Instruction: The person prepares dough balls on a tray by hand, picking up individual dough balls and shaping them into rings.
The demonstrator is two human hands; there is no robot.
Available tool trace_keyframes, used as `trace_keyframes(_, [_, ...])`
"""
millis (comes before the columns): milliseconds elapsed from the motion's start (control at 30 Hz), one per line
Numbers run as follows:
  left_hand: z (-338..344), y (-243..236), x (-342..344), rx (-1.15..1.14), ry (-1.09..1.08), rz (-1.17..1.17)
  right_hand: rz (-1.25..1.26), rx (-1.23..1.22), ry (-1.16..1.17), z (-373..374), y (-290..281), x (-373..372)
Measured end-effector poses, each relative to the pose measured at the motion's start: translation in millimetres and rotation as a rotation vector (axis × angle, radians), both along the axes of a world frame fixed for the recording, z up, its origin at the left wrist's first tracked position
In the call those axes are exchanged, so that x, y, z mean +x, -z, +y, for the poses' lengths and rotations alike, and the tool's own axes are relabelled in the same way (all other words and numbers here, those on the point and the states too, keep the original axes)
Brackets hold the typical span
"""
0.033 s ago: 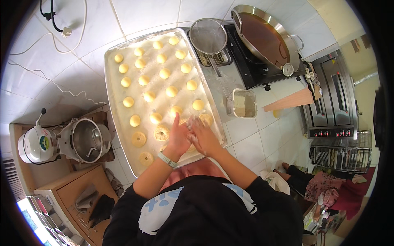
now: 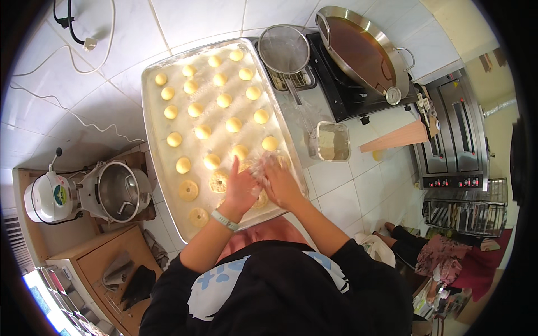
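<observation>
Both my hands meet over the near right part of a large floured metal tray. My left hand is open with its thumb sticking up. Against its fingertips my right hand is open too, fingers stretched and smeared by motion. White flour coats the fingers, and I make out no object between them. Several round dough balls stand in rows on the tray. Near its front edge lie flattened dough rings with small centre holes, among them one dough ring beside my left thumb. My hands partly hide other rings.
A strainer and a square container of pale powder sit right of the tray. Beyond them, a wide pan of brown liquid rests on a black stove. A mixer bowl stands left; another person is far right.
My right hand's fingers have shifted slightly against the left, and both hands sit a little lower. The tray appears nudged slightly left.
</observation>
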State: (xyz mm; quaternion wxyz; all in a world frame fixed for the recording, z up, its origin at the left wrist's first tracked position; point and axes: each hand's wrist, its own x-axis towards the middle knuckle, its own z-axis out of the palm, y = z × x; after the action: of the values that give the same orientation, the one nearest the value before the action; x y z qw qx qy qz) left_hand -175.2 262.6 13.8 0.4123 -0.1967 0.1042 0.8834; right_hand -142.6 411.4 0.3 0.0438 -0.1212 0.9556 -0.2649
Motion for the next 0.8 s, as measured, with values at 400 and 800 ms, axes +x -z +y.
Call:
trace_keyframes(400, [-82,8,21,-0.198,-0.421,-0.078,0.186,0.335,0.033,15,35,-44])
trace_keyframes(800, [-108,14,34,-0.471,-0.481,-0.042,0.216,0.080,0.311,35,1,-58])
